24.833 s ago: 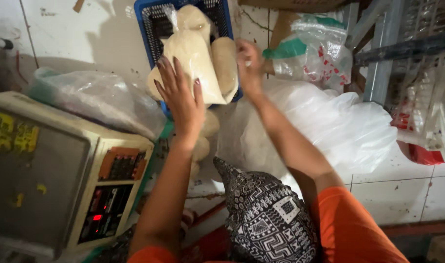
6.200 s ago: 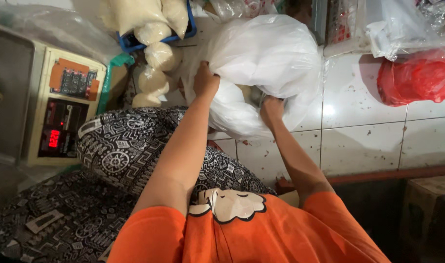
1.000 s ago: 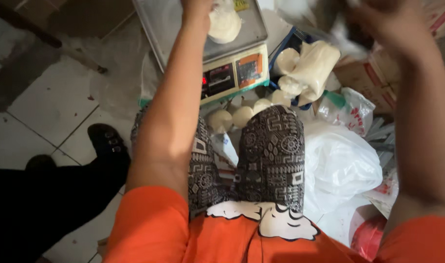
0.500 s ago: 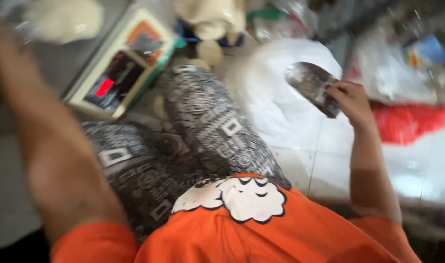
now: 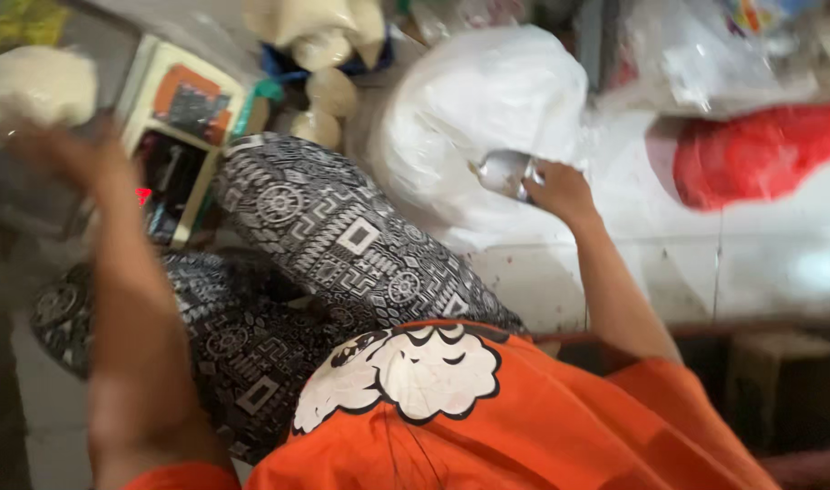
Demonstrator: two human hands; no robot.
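My right hand (image 5: 560, 191) is closed around a small metal scoop (image 5: 504, 172), whose bowl is pushed into the mouth of a big white plastic sack (image 5: 483, 100). My left hand (image 5: 61, 154) is blurred. It reaches toward a pale lump in a clear bag (image 5: 34, 86) that lies on the pan of a digital scale (image 5: 183, 118). Its grip cannot be made out. My knees in black-and-white patterned trousers (image 5: 342, 236) lie between the two arms.
A blue basket (image 5: 378, 56) with filled pale bags stands behind the scale, and more small round bags (image 5: 329, 91) lie below it. A red plastic bag (image 5: 760, 154) rests on the white tiled ledge (image 5: 769, 263) at right. A wooden block (image 5: 769, 381) sits lower right.
My right hand has brought the scoop down from mid-air into the white sack's mouth. My left arm has swung toward the scale pan. The view has turned slightly.
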